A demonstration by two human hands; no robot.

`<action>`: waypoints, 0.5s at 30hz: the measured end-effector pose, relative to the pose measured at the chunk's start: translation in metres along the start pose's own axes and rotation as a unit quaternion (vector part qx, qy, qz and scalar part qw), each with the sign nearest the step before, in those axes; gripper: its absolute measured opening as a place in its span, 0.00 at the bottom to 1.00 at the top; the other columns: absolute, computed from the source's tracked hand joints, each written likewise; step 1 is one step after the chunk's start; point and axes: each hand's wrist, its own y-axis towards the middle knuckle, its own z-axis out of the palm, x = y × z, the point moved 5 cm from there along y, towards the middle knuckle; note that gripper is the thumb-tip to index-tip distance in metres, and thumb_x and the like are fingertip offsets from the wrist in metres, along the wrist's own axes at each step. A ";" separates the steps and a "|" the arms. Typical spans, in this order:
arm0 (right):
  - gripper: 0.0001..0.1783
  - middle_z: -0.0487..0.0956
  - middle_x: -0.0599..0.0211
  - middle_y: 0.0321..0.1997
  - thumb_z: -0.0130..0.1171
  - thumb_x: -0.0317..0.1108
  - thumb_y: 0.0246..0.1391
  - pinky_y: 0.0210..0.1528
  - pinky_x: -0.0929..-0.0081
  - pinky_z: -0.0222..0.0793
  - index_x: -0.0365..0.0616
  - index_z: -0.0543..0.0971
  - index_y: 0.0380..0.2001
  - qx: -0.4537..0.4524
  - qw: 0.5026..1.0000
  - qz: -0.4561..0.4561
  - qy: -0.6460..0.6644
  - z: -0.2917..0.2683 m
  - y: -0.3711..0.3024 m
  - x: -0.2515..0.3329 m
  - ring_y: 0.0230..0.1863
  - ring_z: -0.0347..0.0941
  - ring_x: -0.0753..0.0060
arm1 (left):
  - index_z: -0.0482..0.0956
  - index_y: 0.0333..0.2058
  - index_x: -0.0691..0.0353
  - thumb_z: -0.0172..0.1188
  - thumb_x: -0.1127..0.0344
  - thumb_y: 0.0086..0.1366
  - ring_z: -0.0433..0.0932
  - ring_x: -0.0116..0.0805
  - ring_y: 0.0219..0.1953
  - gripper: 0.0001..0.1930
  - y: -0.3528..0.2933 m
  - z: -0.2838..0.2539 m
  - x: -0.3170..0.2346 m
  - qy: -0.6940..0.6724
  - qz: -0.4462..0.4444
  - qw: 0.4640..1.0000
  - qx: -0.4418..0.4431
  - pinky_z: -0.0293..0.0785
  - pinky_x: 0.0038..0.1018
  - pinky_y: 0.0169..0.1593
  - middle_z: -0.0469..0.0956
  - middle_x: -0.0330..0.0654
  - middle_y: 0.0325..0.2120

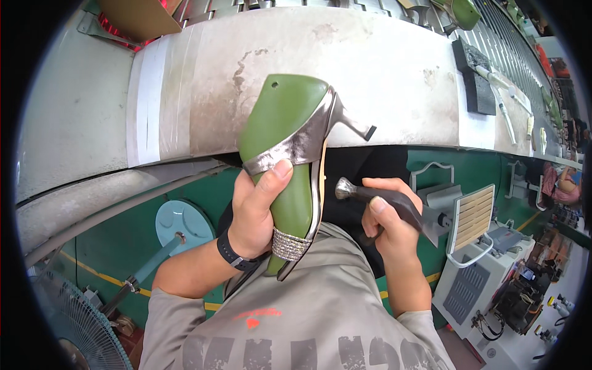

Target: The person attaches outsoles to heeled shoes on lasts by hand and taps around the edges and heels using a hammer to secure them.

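My left hand (256,209) wraps around a green shoe last (283,114), thumb on its upper side. On the last sits a silver high-heeled sandal (302,143) with a glittery toe strap (290,245). Its toe points down toward my body, and its slim heel (354,125) sticks out to the right, over the table edge. In my right hand (394,216) is a cobbler's hammer (394,206) with a dark body. The round metal face (345,188) points left toward the sole, apart from it. My fingers hide part of the hammer.
A pale worktable (394,74) lies ahead, with a conveyor (493,31) beyond it. A dark block (475,80) and brushes (505,114) lie at its right. Another green last (464,13) is at the back. A fan (80,320), a blue round stool (182,225) and a white machine (475,277) flank me.
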 end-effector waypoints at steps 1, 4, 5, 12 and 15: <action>0.16 0.80 0.72 0.24 0.66 0.27 0.61 0.23 0.84 0.62 0.31 0.82 0.50 0.009 1.000 -0.011 0.002 0.003 -0.007 0.004 0.20 0.68 0.88 | 0.78 0.55 0.72 0.53 0.47 0.76 0.85 0.32 0.36 0.28 0.000 0.000 -0.003 -0.008 0.014 1.000 -0.013 0.82 0.27 0.40 0.85 0.49 0.40; 0.20 0.84 0.72 0.32 0.70 0.28 0.58 0.34 0.86 0.68 0.33 0.82 0.53 0.057 0.997 -0.042 -0.025 0.006 -0.024 0.010 0.27 0.73 0.87 | 0.78 0.55 0.72 0.53 0.48 0.76 0.85 0.32 0.36 0.28 0.001 -0.001 -0.011 -0.005 0.032 0.999 -0.028 0.82 0.27 0.39 0.85 0.49 0.40; 0.20 0.85 0.70 0.33 0.72 0.28 0.58 0.34 0.85 0.70 0.33 0.82 0.53 0.075 0.993 -0.070 -0.059 0.009 -0.031 0.015 0.28 0.75 0.86 | 0.77 0.55 0.73 0.53 0.48 0.76 0.85 0.32 0.36 0.28 0.001 0.001 -0.014 -0.008 0.039 0.999 -0.033 0.82 0.27 0.39 0.85 0.49 0.40; 0.26 0.84 0.67 0.30 0.76 0.31 0.54 0.32 0.83 0.72 0.33 0.82 0.55 0.150 0.964 -0.175 -0.133 0.021 -0.031 0.032 0.27 0.77 0.83 | 0.77 0.55 0.73 0.53 0.47 0.76 0.85 0.33 0.35 0.29 0.004 0.001 -0.009 -0.013 0.035 0.999 -0.016 0.81 0.27 0.38 0.85 0.49 0.40; 0.23 0.83 0.69 0.35 0.74 0.29 0.57 0.36 0.83 0.71 0.35 0.83 0.54 0.082 0.977 -0.128 -0.148 0.021 -0.016 0.036 0.31 0.75 0.84 | 0.77 0.54 0.72 0.55 0.48 0.75 0.84 0.33 0.34 0.28 -0.004 -0.001 0.002 -0.021 0.015 0.999 -0.019 0.81 0.27 0.37 0.84 0.48 0.39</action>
